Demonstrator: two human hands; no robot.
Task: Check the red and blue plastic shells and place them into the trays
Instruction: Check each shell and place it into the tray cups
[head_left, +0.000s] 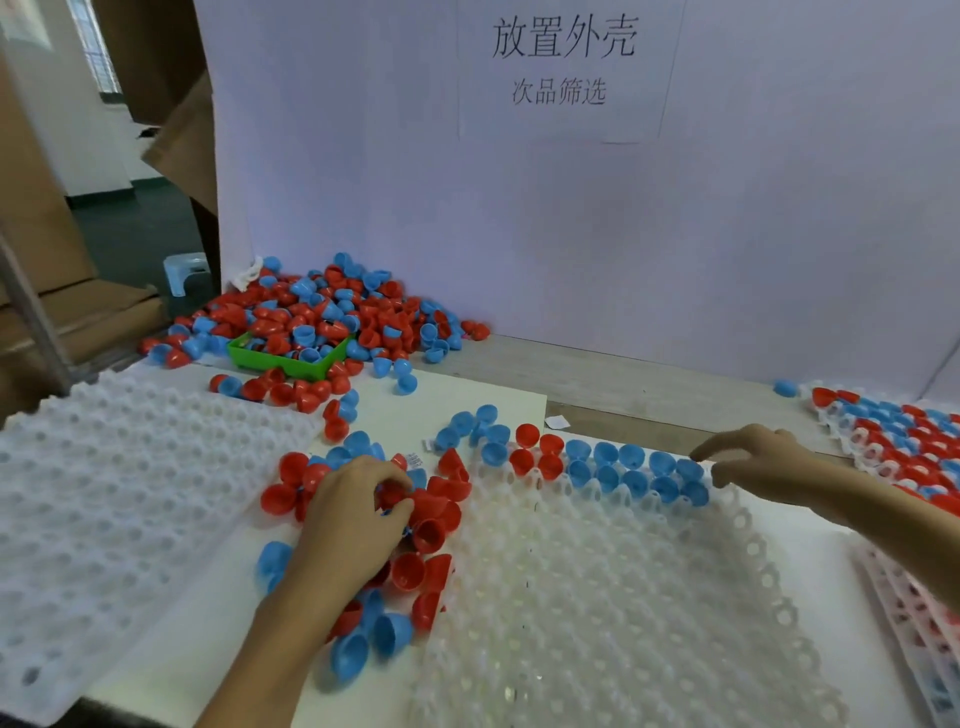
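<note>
Nearest us, our left hand (353, 525) curls its fingers (387, 512) round a red shell (428, 506) in the loose heap of shells (410, 571) on the worktop (171, 644), just left of the clear tray (597, 597). We should turn that shell and look at rim and dome before seating it. Further out, our right hand (763, 462) hovers with fingers released over the blue row (639, 473) at the tray's far edge. Beyond lies the big pile (322, 312).
</note>
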